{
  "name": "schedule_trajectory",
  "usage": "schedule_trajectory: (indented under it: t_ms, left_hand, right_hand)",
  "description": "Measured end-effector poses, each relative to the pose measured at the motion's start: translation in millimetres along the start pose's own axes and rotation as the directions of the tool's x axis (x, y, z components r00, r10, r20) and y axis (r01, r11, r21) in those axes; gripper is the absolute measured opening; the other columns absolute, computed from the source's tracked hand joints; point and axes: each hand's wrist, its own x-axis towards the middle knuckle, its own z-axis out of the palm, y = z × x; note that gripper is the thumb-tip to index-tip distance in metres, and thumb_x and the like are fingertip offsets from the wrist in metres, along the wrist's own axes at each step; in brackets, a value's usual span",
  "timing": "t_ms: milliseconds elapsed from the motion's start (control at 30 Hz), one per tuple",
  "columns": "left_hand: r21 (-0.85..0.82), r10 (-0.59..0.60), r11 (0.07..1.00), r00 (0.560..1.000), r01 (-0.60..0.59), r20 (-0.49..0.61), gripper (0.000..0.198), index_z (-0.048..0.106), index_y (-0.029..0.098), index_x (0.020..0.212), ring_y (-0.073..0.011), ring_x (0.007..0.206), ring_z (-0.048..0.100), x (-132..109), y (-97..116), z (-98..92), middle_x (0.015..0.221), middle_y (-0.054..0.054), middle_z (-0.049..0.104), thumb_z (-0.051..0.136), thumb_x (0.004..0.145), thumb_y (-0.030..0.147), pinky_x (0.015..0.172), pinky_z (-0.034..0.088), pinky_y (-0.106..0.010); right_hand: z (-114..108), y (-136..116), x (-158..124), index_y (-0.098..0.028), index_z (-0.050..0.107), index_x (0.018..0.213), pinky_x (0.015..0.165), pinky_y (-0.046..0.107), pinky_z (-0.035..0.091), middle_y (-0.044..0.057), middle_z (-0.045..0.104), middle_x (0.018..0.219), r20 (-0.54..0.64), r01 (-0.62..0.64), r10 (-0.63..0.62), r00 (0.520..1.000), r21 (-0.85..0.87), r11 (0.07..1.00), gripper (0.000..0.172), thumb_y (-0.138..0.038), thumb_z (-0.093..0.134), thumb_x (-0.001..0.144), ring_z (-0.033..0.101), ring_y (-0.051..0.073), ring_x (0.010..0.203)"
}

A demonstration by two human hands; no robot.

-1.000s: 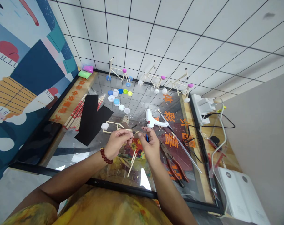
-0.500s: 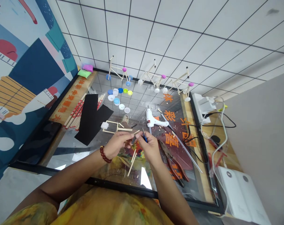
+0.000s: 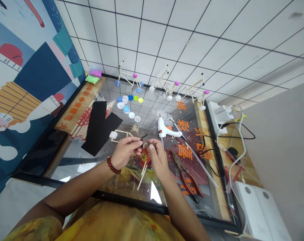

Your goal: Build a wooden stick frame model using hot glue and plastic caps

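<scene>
My left hand [image 3: 128,150], with a beaded bracelet on the wrist, pinches a small black strip [image 3: 142,144] between thumb and fingers. Close beside it, my right hand [image 3: 157,154] has its thumb and fingers drawn together; what it holds, if anything, is too small to make out. Behind the left hand lies a small wooden stick frame [image 3: 120,131] with a white cap [image 3: 113,135] at its end. Short wooden sticks [image 3: 142,176] lie on the glass below the hands.
Black sheets [image 3: 95,122] cover part of some wrapped sticks [image 3: 79,125] at left. Coloured bottle caps [image 3: 126,109] and three stick models [image 3: 128,78] stand toward the back. A glue gun [image 3: 165,129] and pliers [image 3: 185,177] lie right. Cables [image 3: 241,140] run along the right edge.
The blue pen-like tool seen in my right hand no longer shows. My right hand has shifted slightly away from the left, which still pinches the dark strip.
</scene>
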Motion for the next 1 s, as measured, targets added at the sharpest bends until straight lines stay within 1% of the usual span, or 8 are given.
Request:
schedule_trajectory:
  t_ms: [133,233,333,467,667,767,1000]
  left_hand:
    - [-0.066,-0.001,0.998,1.0,0.001,0.003,0.022,0.069,0.012,0.073,-0.0098,0.058,0.062,0.3,-0.1,-1.4,0.069,-0.003,0.067,0.083,0.061,0.024,0.059,0.052,-0.022]
    - [-0.087,-0.003,0.996,1.0,0.004,0.015,0.02,0.071,0.011,0.073,-0.0104,0.061,0.063,0.2,-1.2,-1.8,0.069,-0.003,0.068,0.082,0.063,0.024,0.065,0.054,-0.024]
    - [-0.085,0.006,0.996,1.0,-0.004,0.018,0.02,0.072,0.011,0.075,-0.0108,0.063,0.063,0.6,-1.8,-1.6,0.07,-0.003,0.068,0.082,0.064,0.024,0.067,0.054,-0.025]
    - [-0.083,0.014,0.997,1.0,-0.012,0.02,0.02,0.073,0.011,0.076,-0.0114,0.066,0.063,1.6,-2.4,-1.4,0.07,-0.004,0.068,0.082,0.064,0.024,0.067,0.054,-0.025]
    - [-0.051,0.045,0.998,0.999,-0.044,0.023,0.02,0.074,0.011,0.076,-0.0115,0.065,0.064,0.9,-4.7,-2.1,0.072,-0.005,0.069,0.082,0.064,0.025,0.068,0.055,-0.025]
    - [-0.028,0.042,0.999,0.999,-0.041,0.027,0.02,0.075,0.011,0.077,-0.0113,0.064,0.064,0.6,-5.9,-2.2,0.071,-0.005,0.069,0.082,0.065,0.025,0.068,0.054,-0.025]
    - [-0.042,0.037,0.998,0.999,-0.037,0.018,0.021,0.076,0.011,0.079,-0.0117,0.066,0.065,1.3,-9.6,-2.7,0.075,-0.006,0.071,0.082,0.064,0.024,0.068,0.055,-0.025]
  right_hand:
    - [1.7,-0.6,-1.2,-0.022,0.053,0.107,0.074,0.032,0.045,0.004,0.062,0.092,0.047,0.056,-0.054,0.997,-0.046,0.997,0.022,-0.037,0.041,0.096,0.058,0.019,0.083]
    - [2.2,-0.8,-1.6,-0.022,0.052,0.107,0.077,0.031,0.045,0.004,0.062,0.094,0.078,0.086,-0.081,0.994,-0.061,0.994,0.02,-0.036,0.041,0.097,0.059,0.018,0.085]
    - [3.1,0.4,-2.4,-0.022,0.05,0.109,0.079,0.032,0.045,0.004,0.064,0.097,0.082,0.098,-0.091,0.992,-0.08,0.992,0.02,-0.035,0.042,0.097,0.061,0.019,0.088]
    - [3.5,1.5,-3.6,-0.022,0.049,0.11,0.077,0.032,0.046,0.004,0.065,0.097,0.093,0.118,-0.109,0.99,-0.101,0.988,0.02,-0.034,0.041,0.097,0.062,0.019,0.086]
    - [2.0,-0.4,-3.1,-0.022,0.051,0.108,0.074,0.031,0.046,0.004,0.066,0.093,0.097,0.124,-0.114,0.989,-0.107,0.986,0.019,-0.035,0.04,0.098,0.062,0.019,0.081]
    - [1.8,-0.2,-2.8,-0.022,0.051,0.107,0.072,0.031,0.046,0.004,0.067,0.092,0.093,0.118,-0.108,0.99,-0.102,0.988,0.019,-0.035,0.041,0.097,0.063,0.019,0.08]
    - [2.4,0.2,-1.7,-0.021,0.052,0.104,0.067,0.029,0.045,0.002,0.066,0.086,0.074,0.129,-0.122,0.99,-0.097,0.987,0.018,-0.035,0.042,0.097,0.062,0.018,0.075]
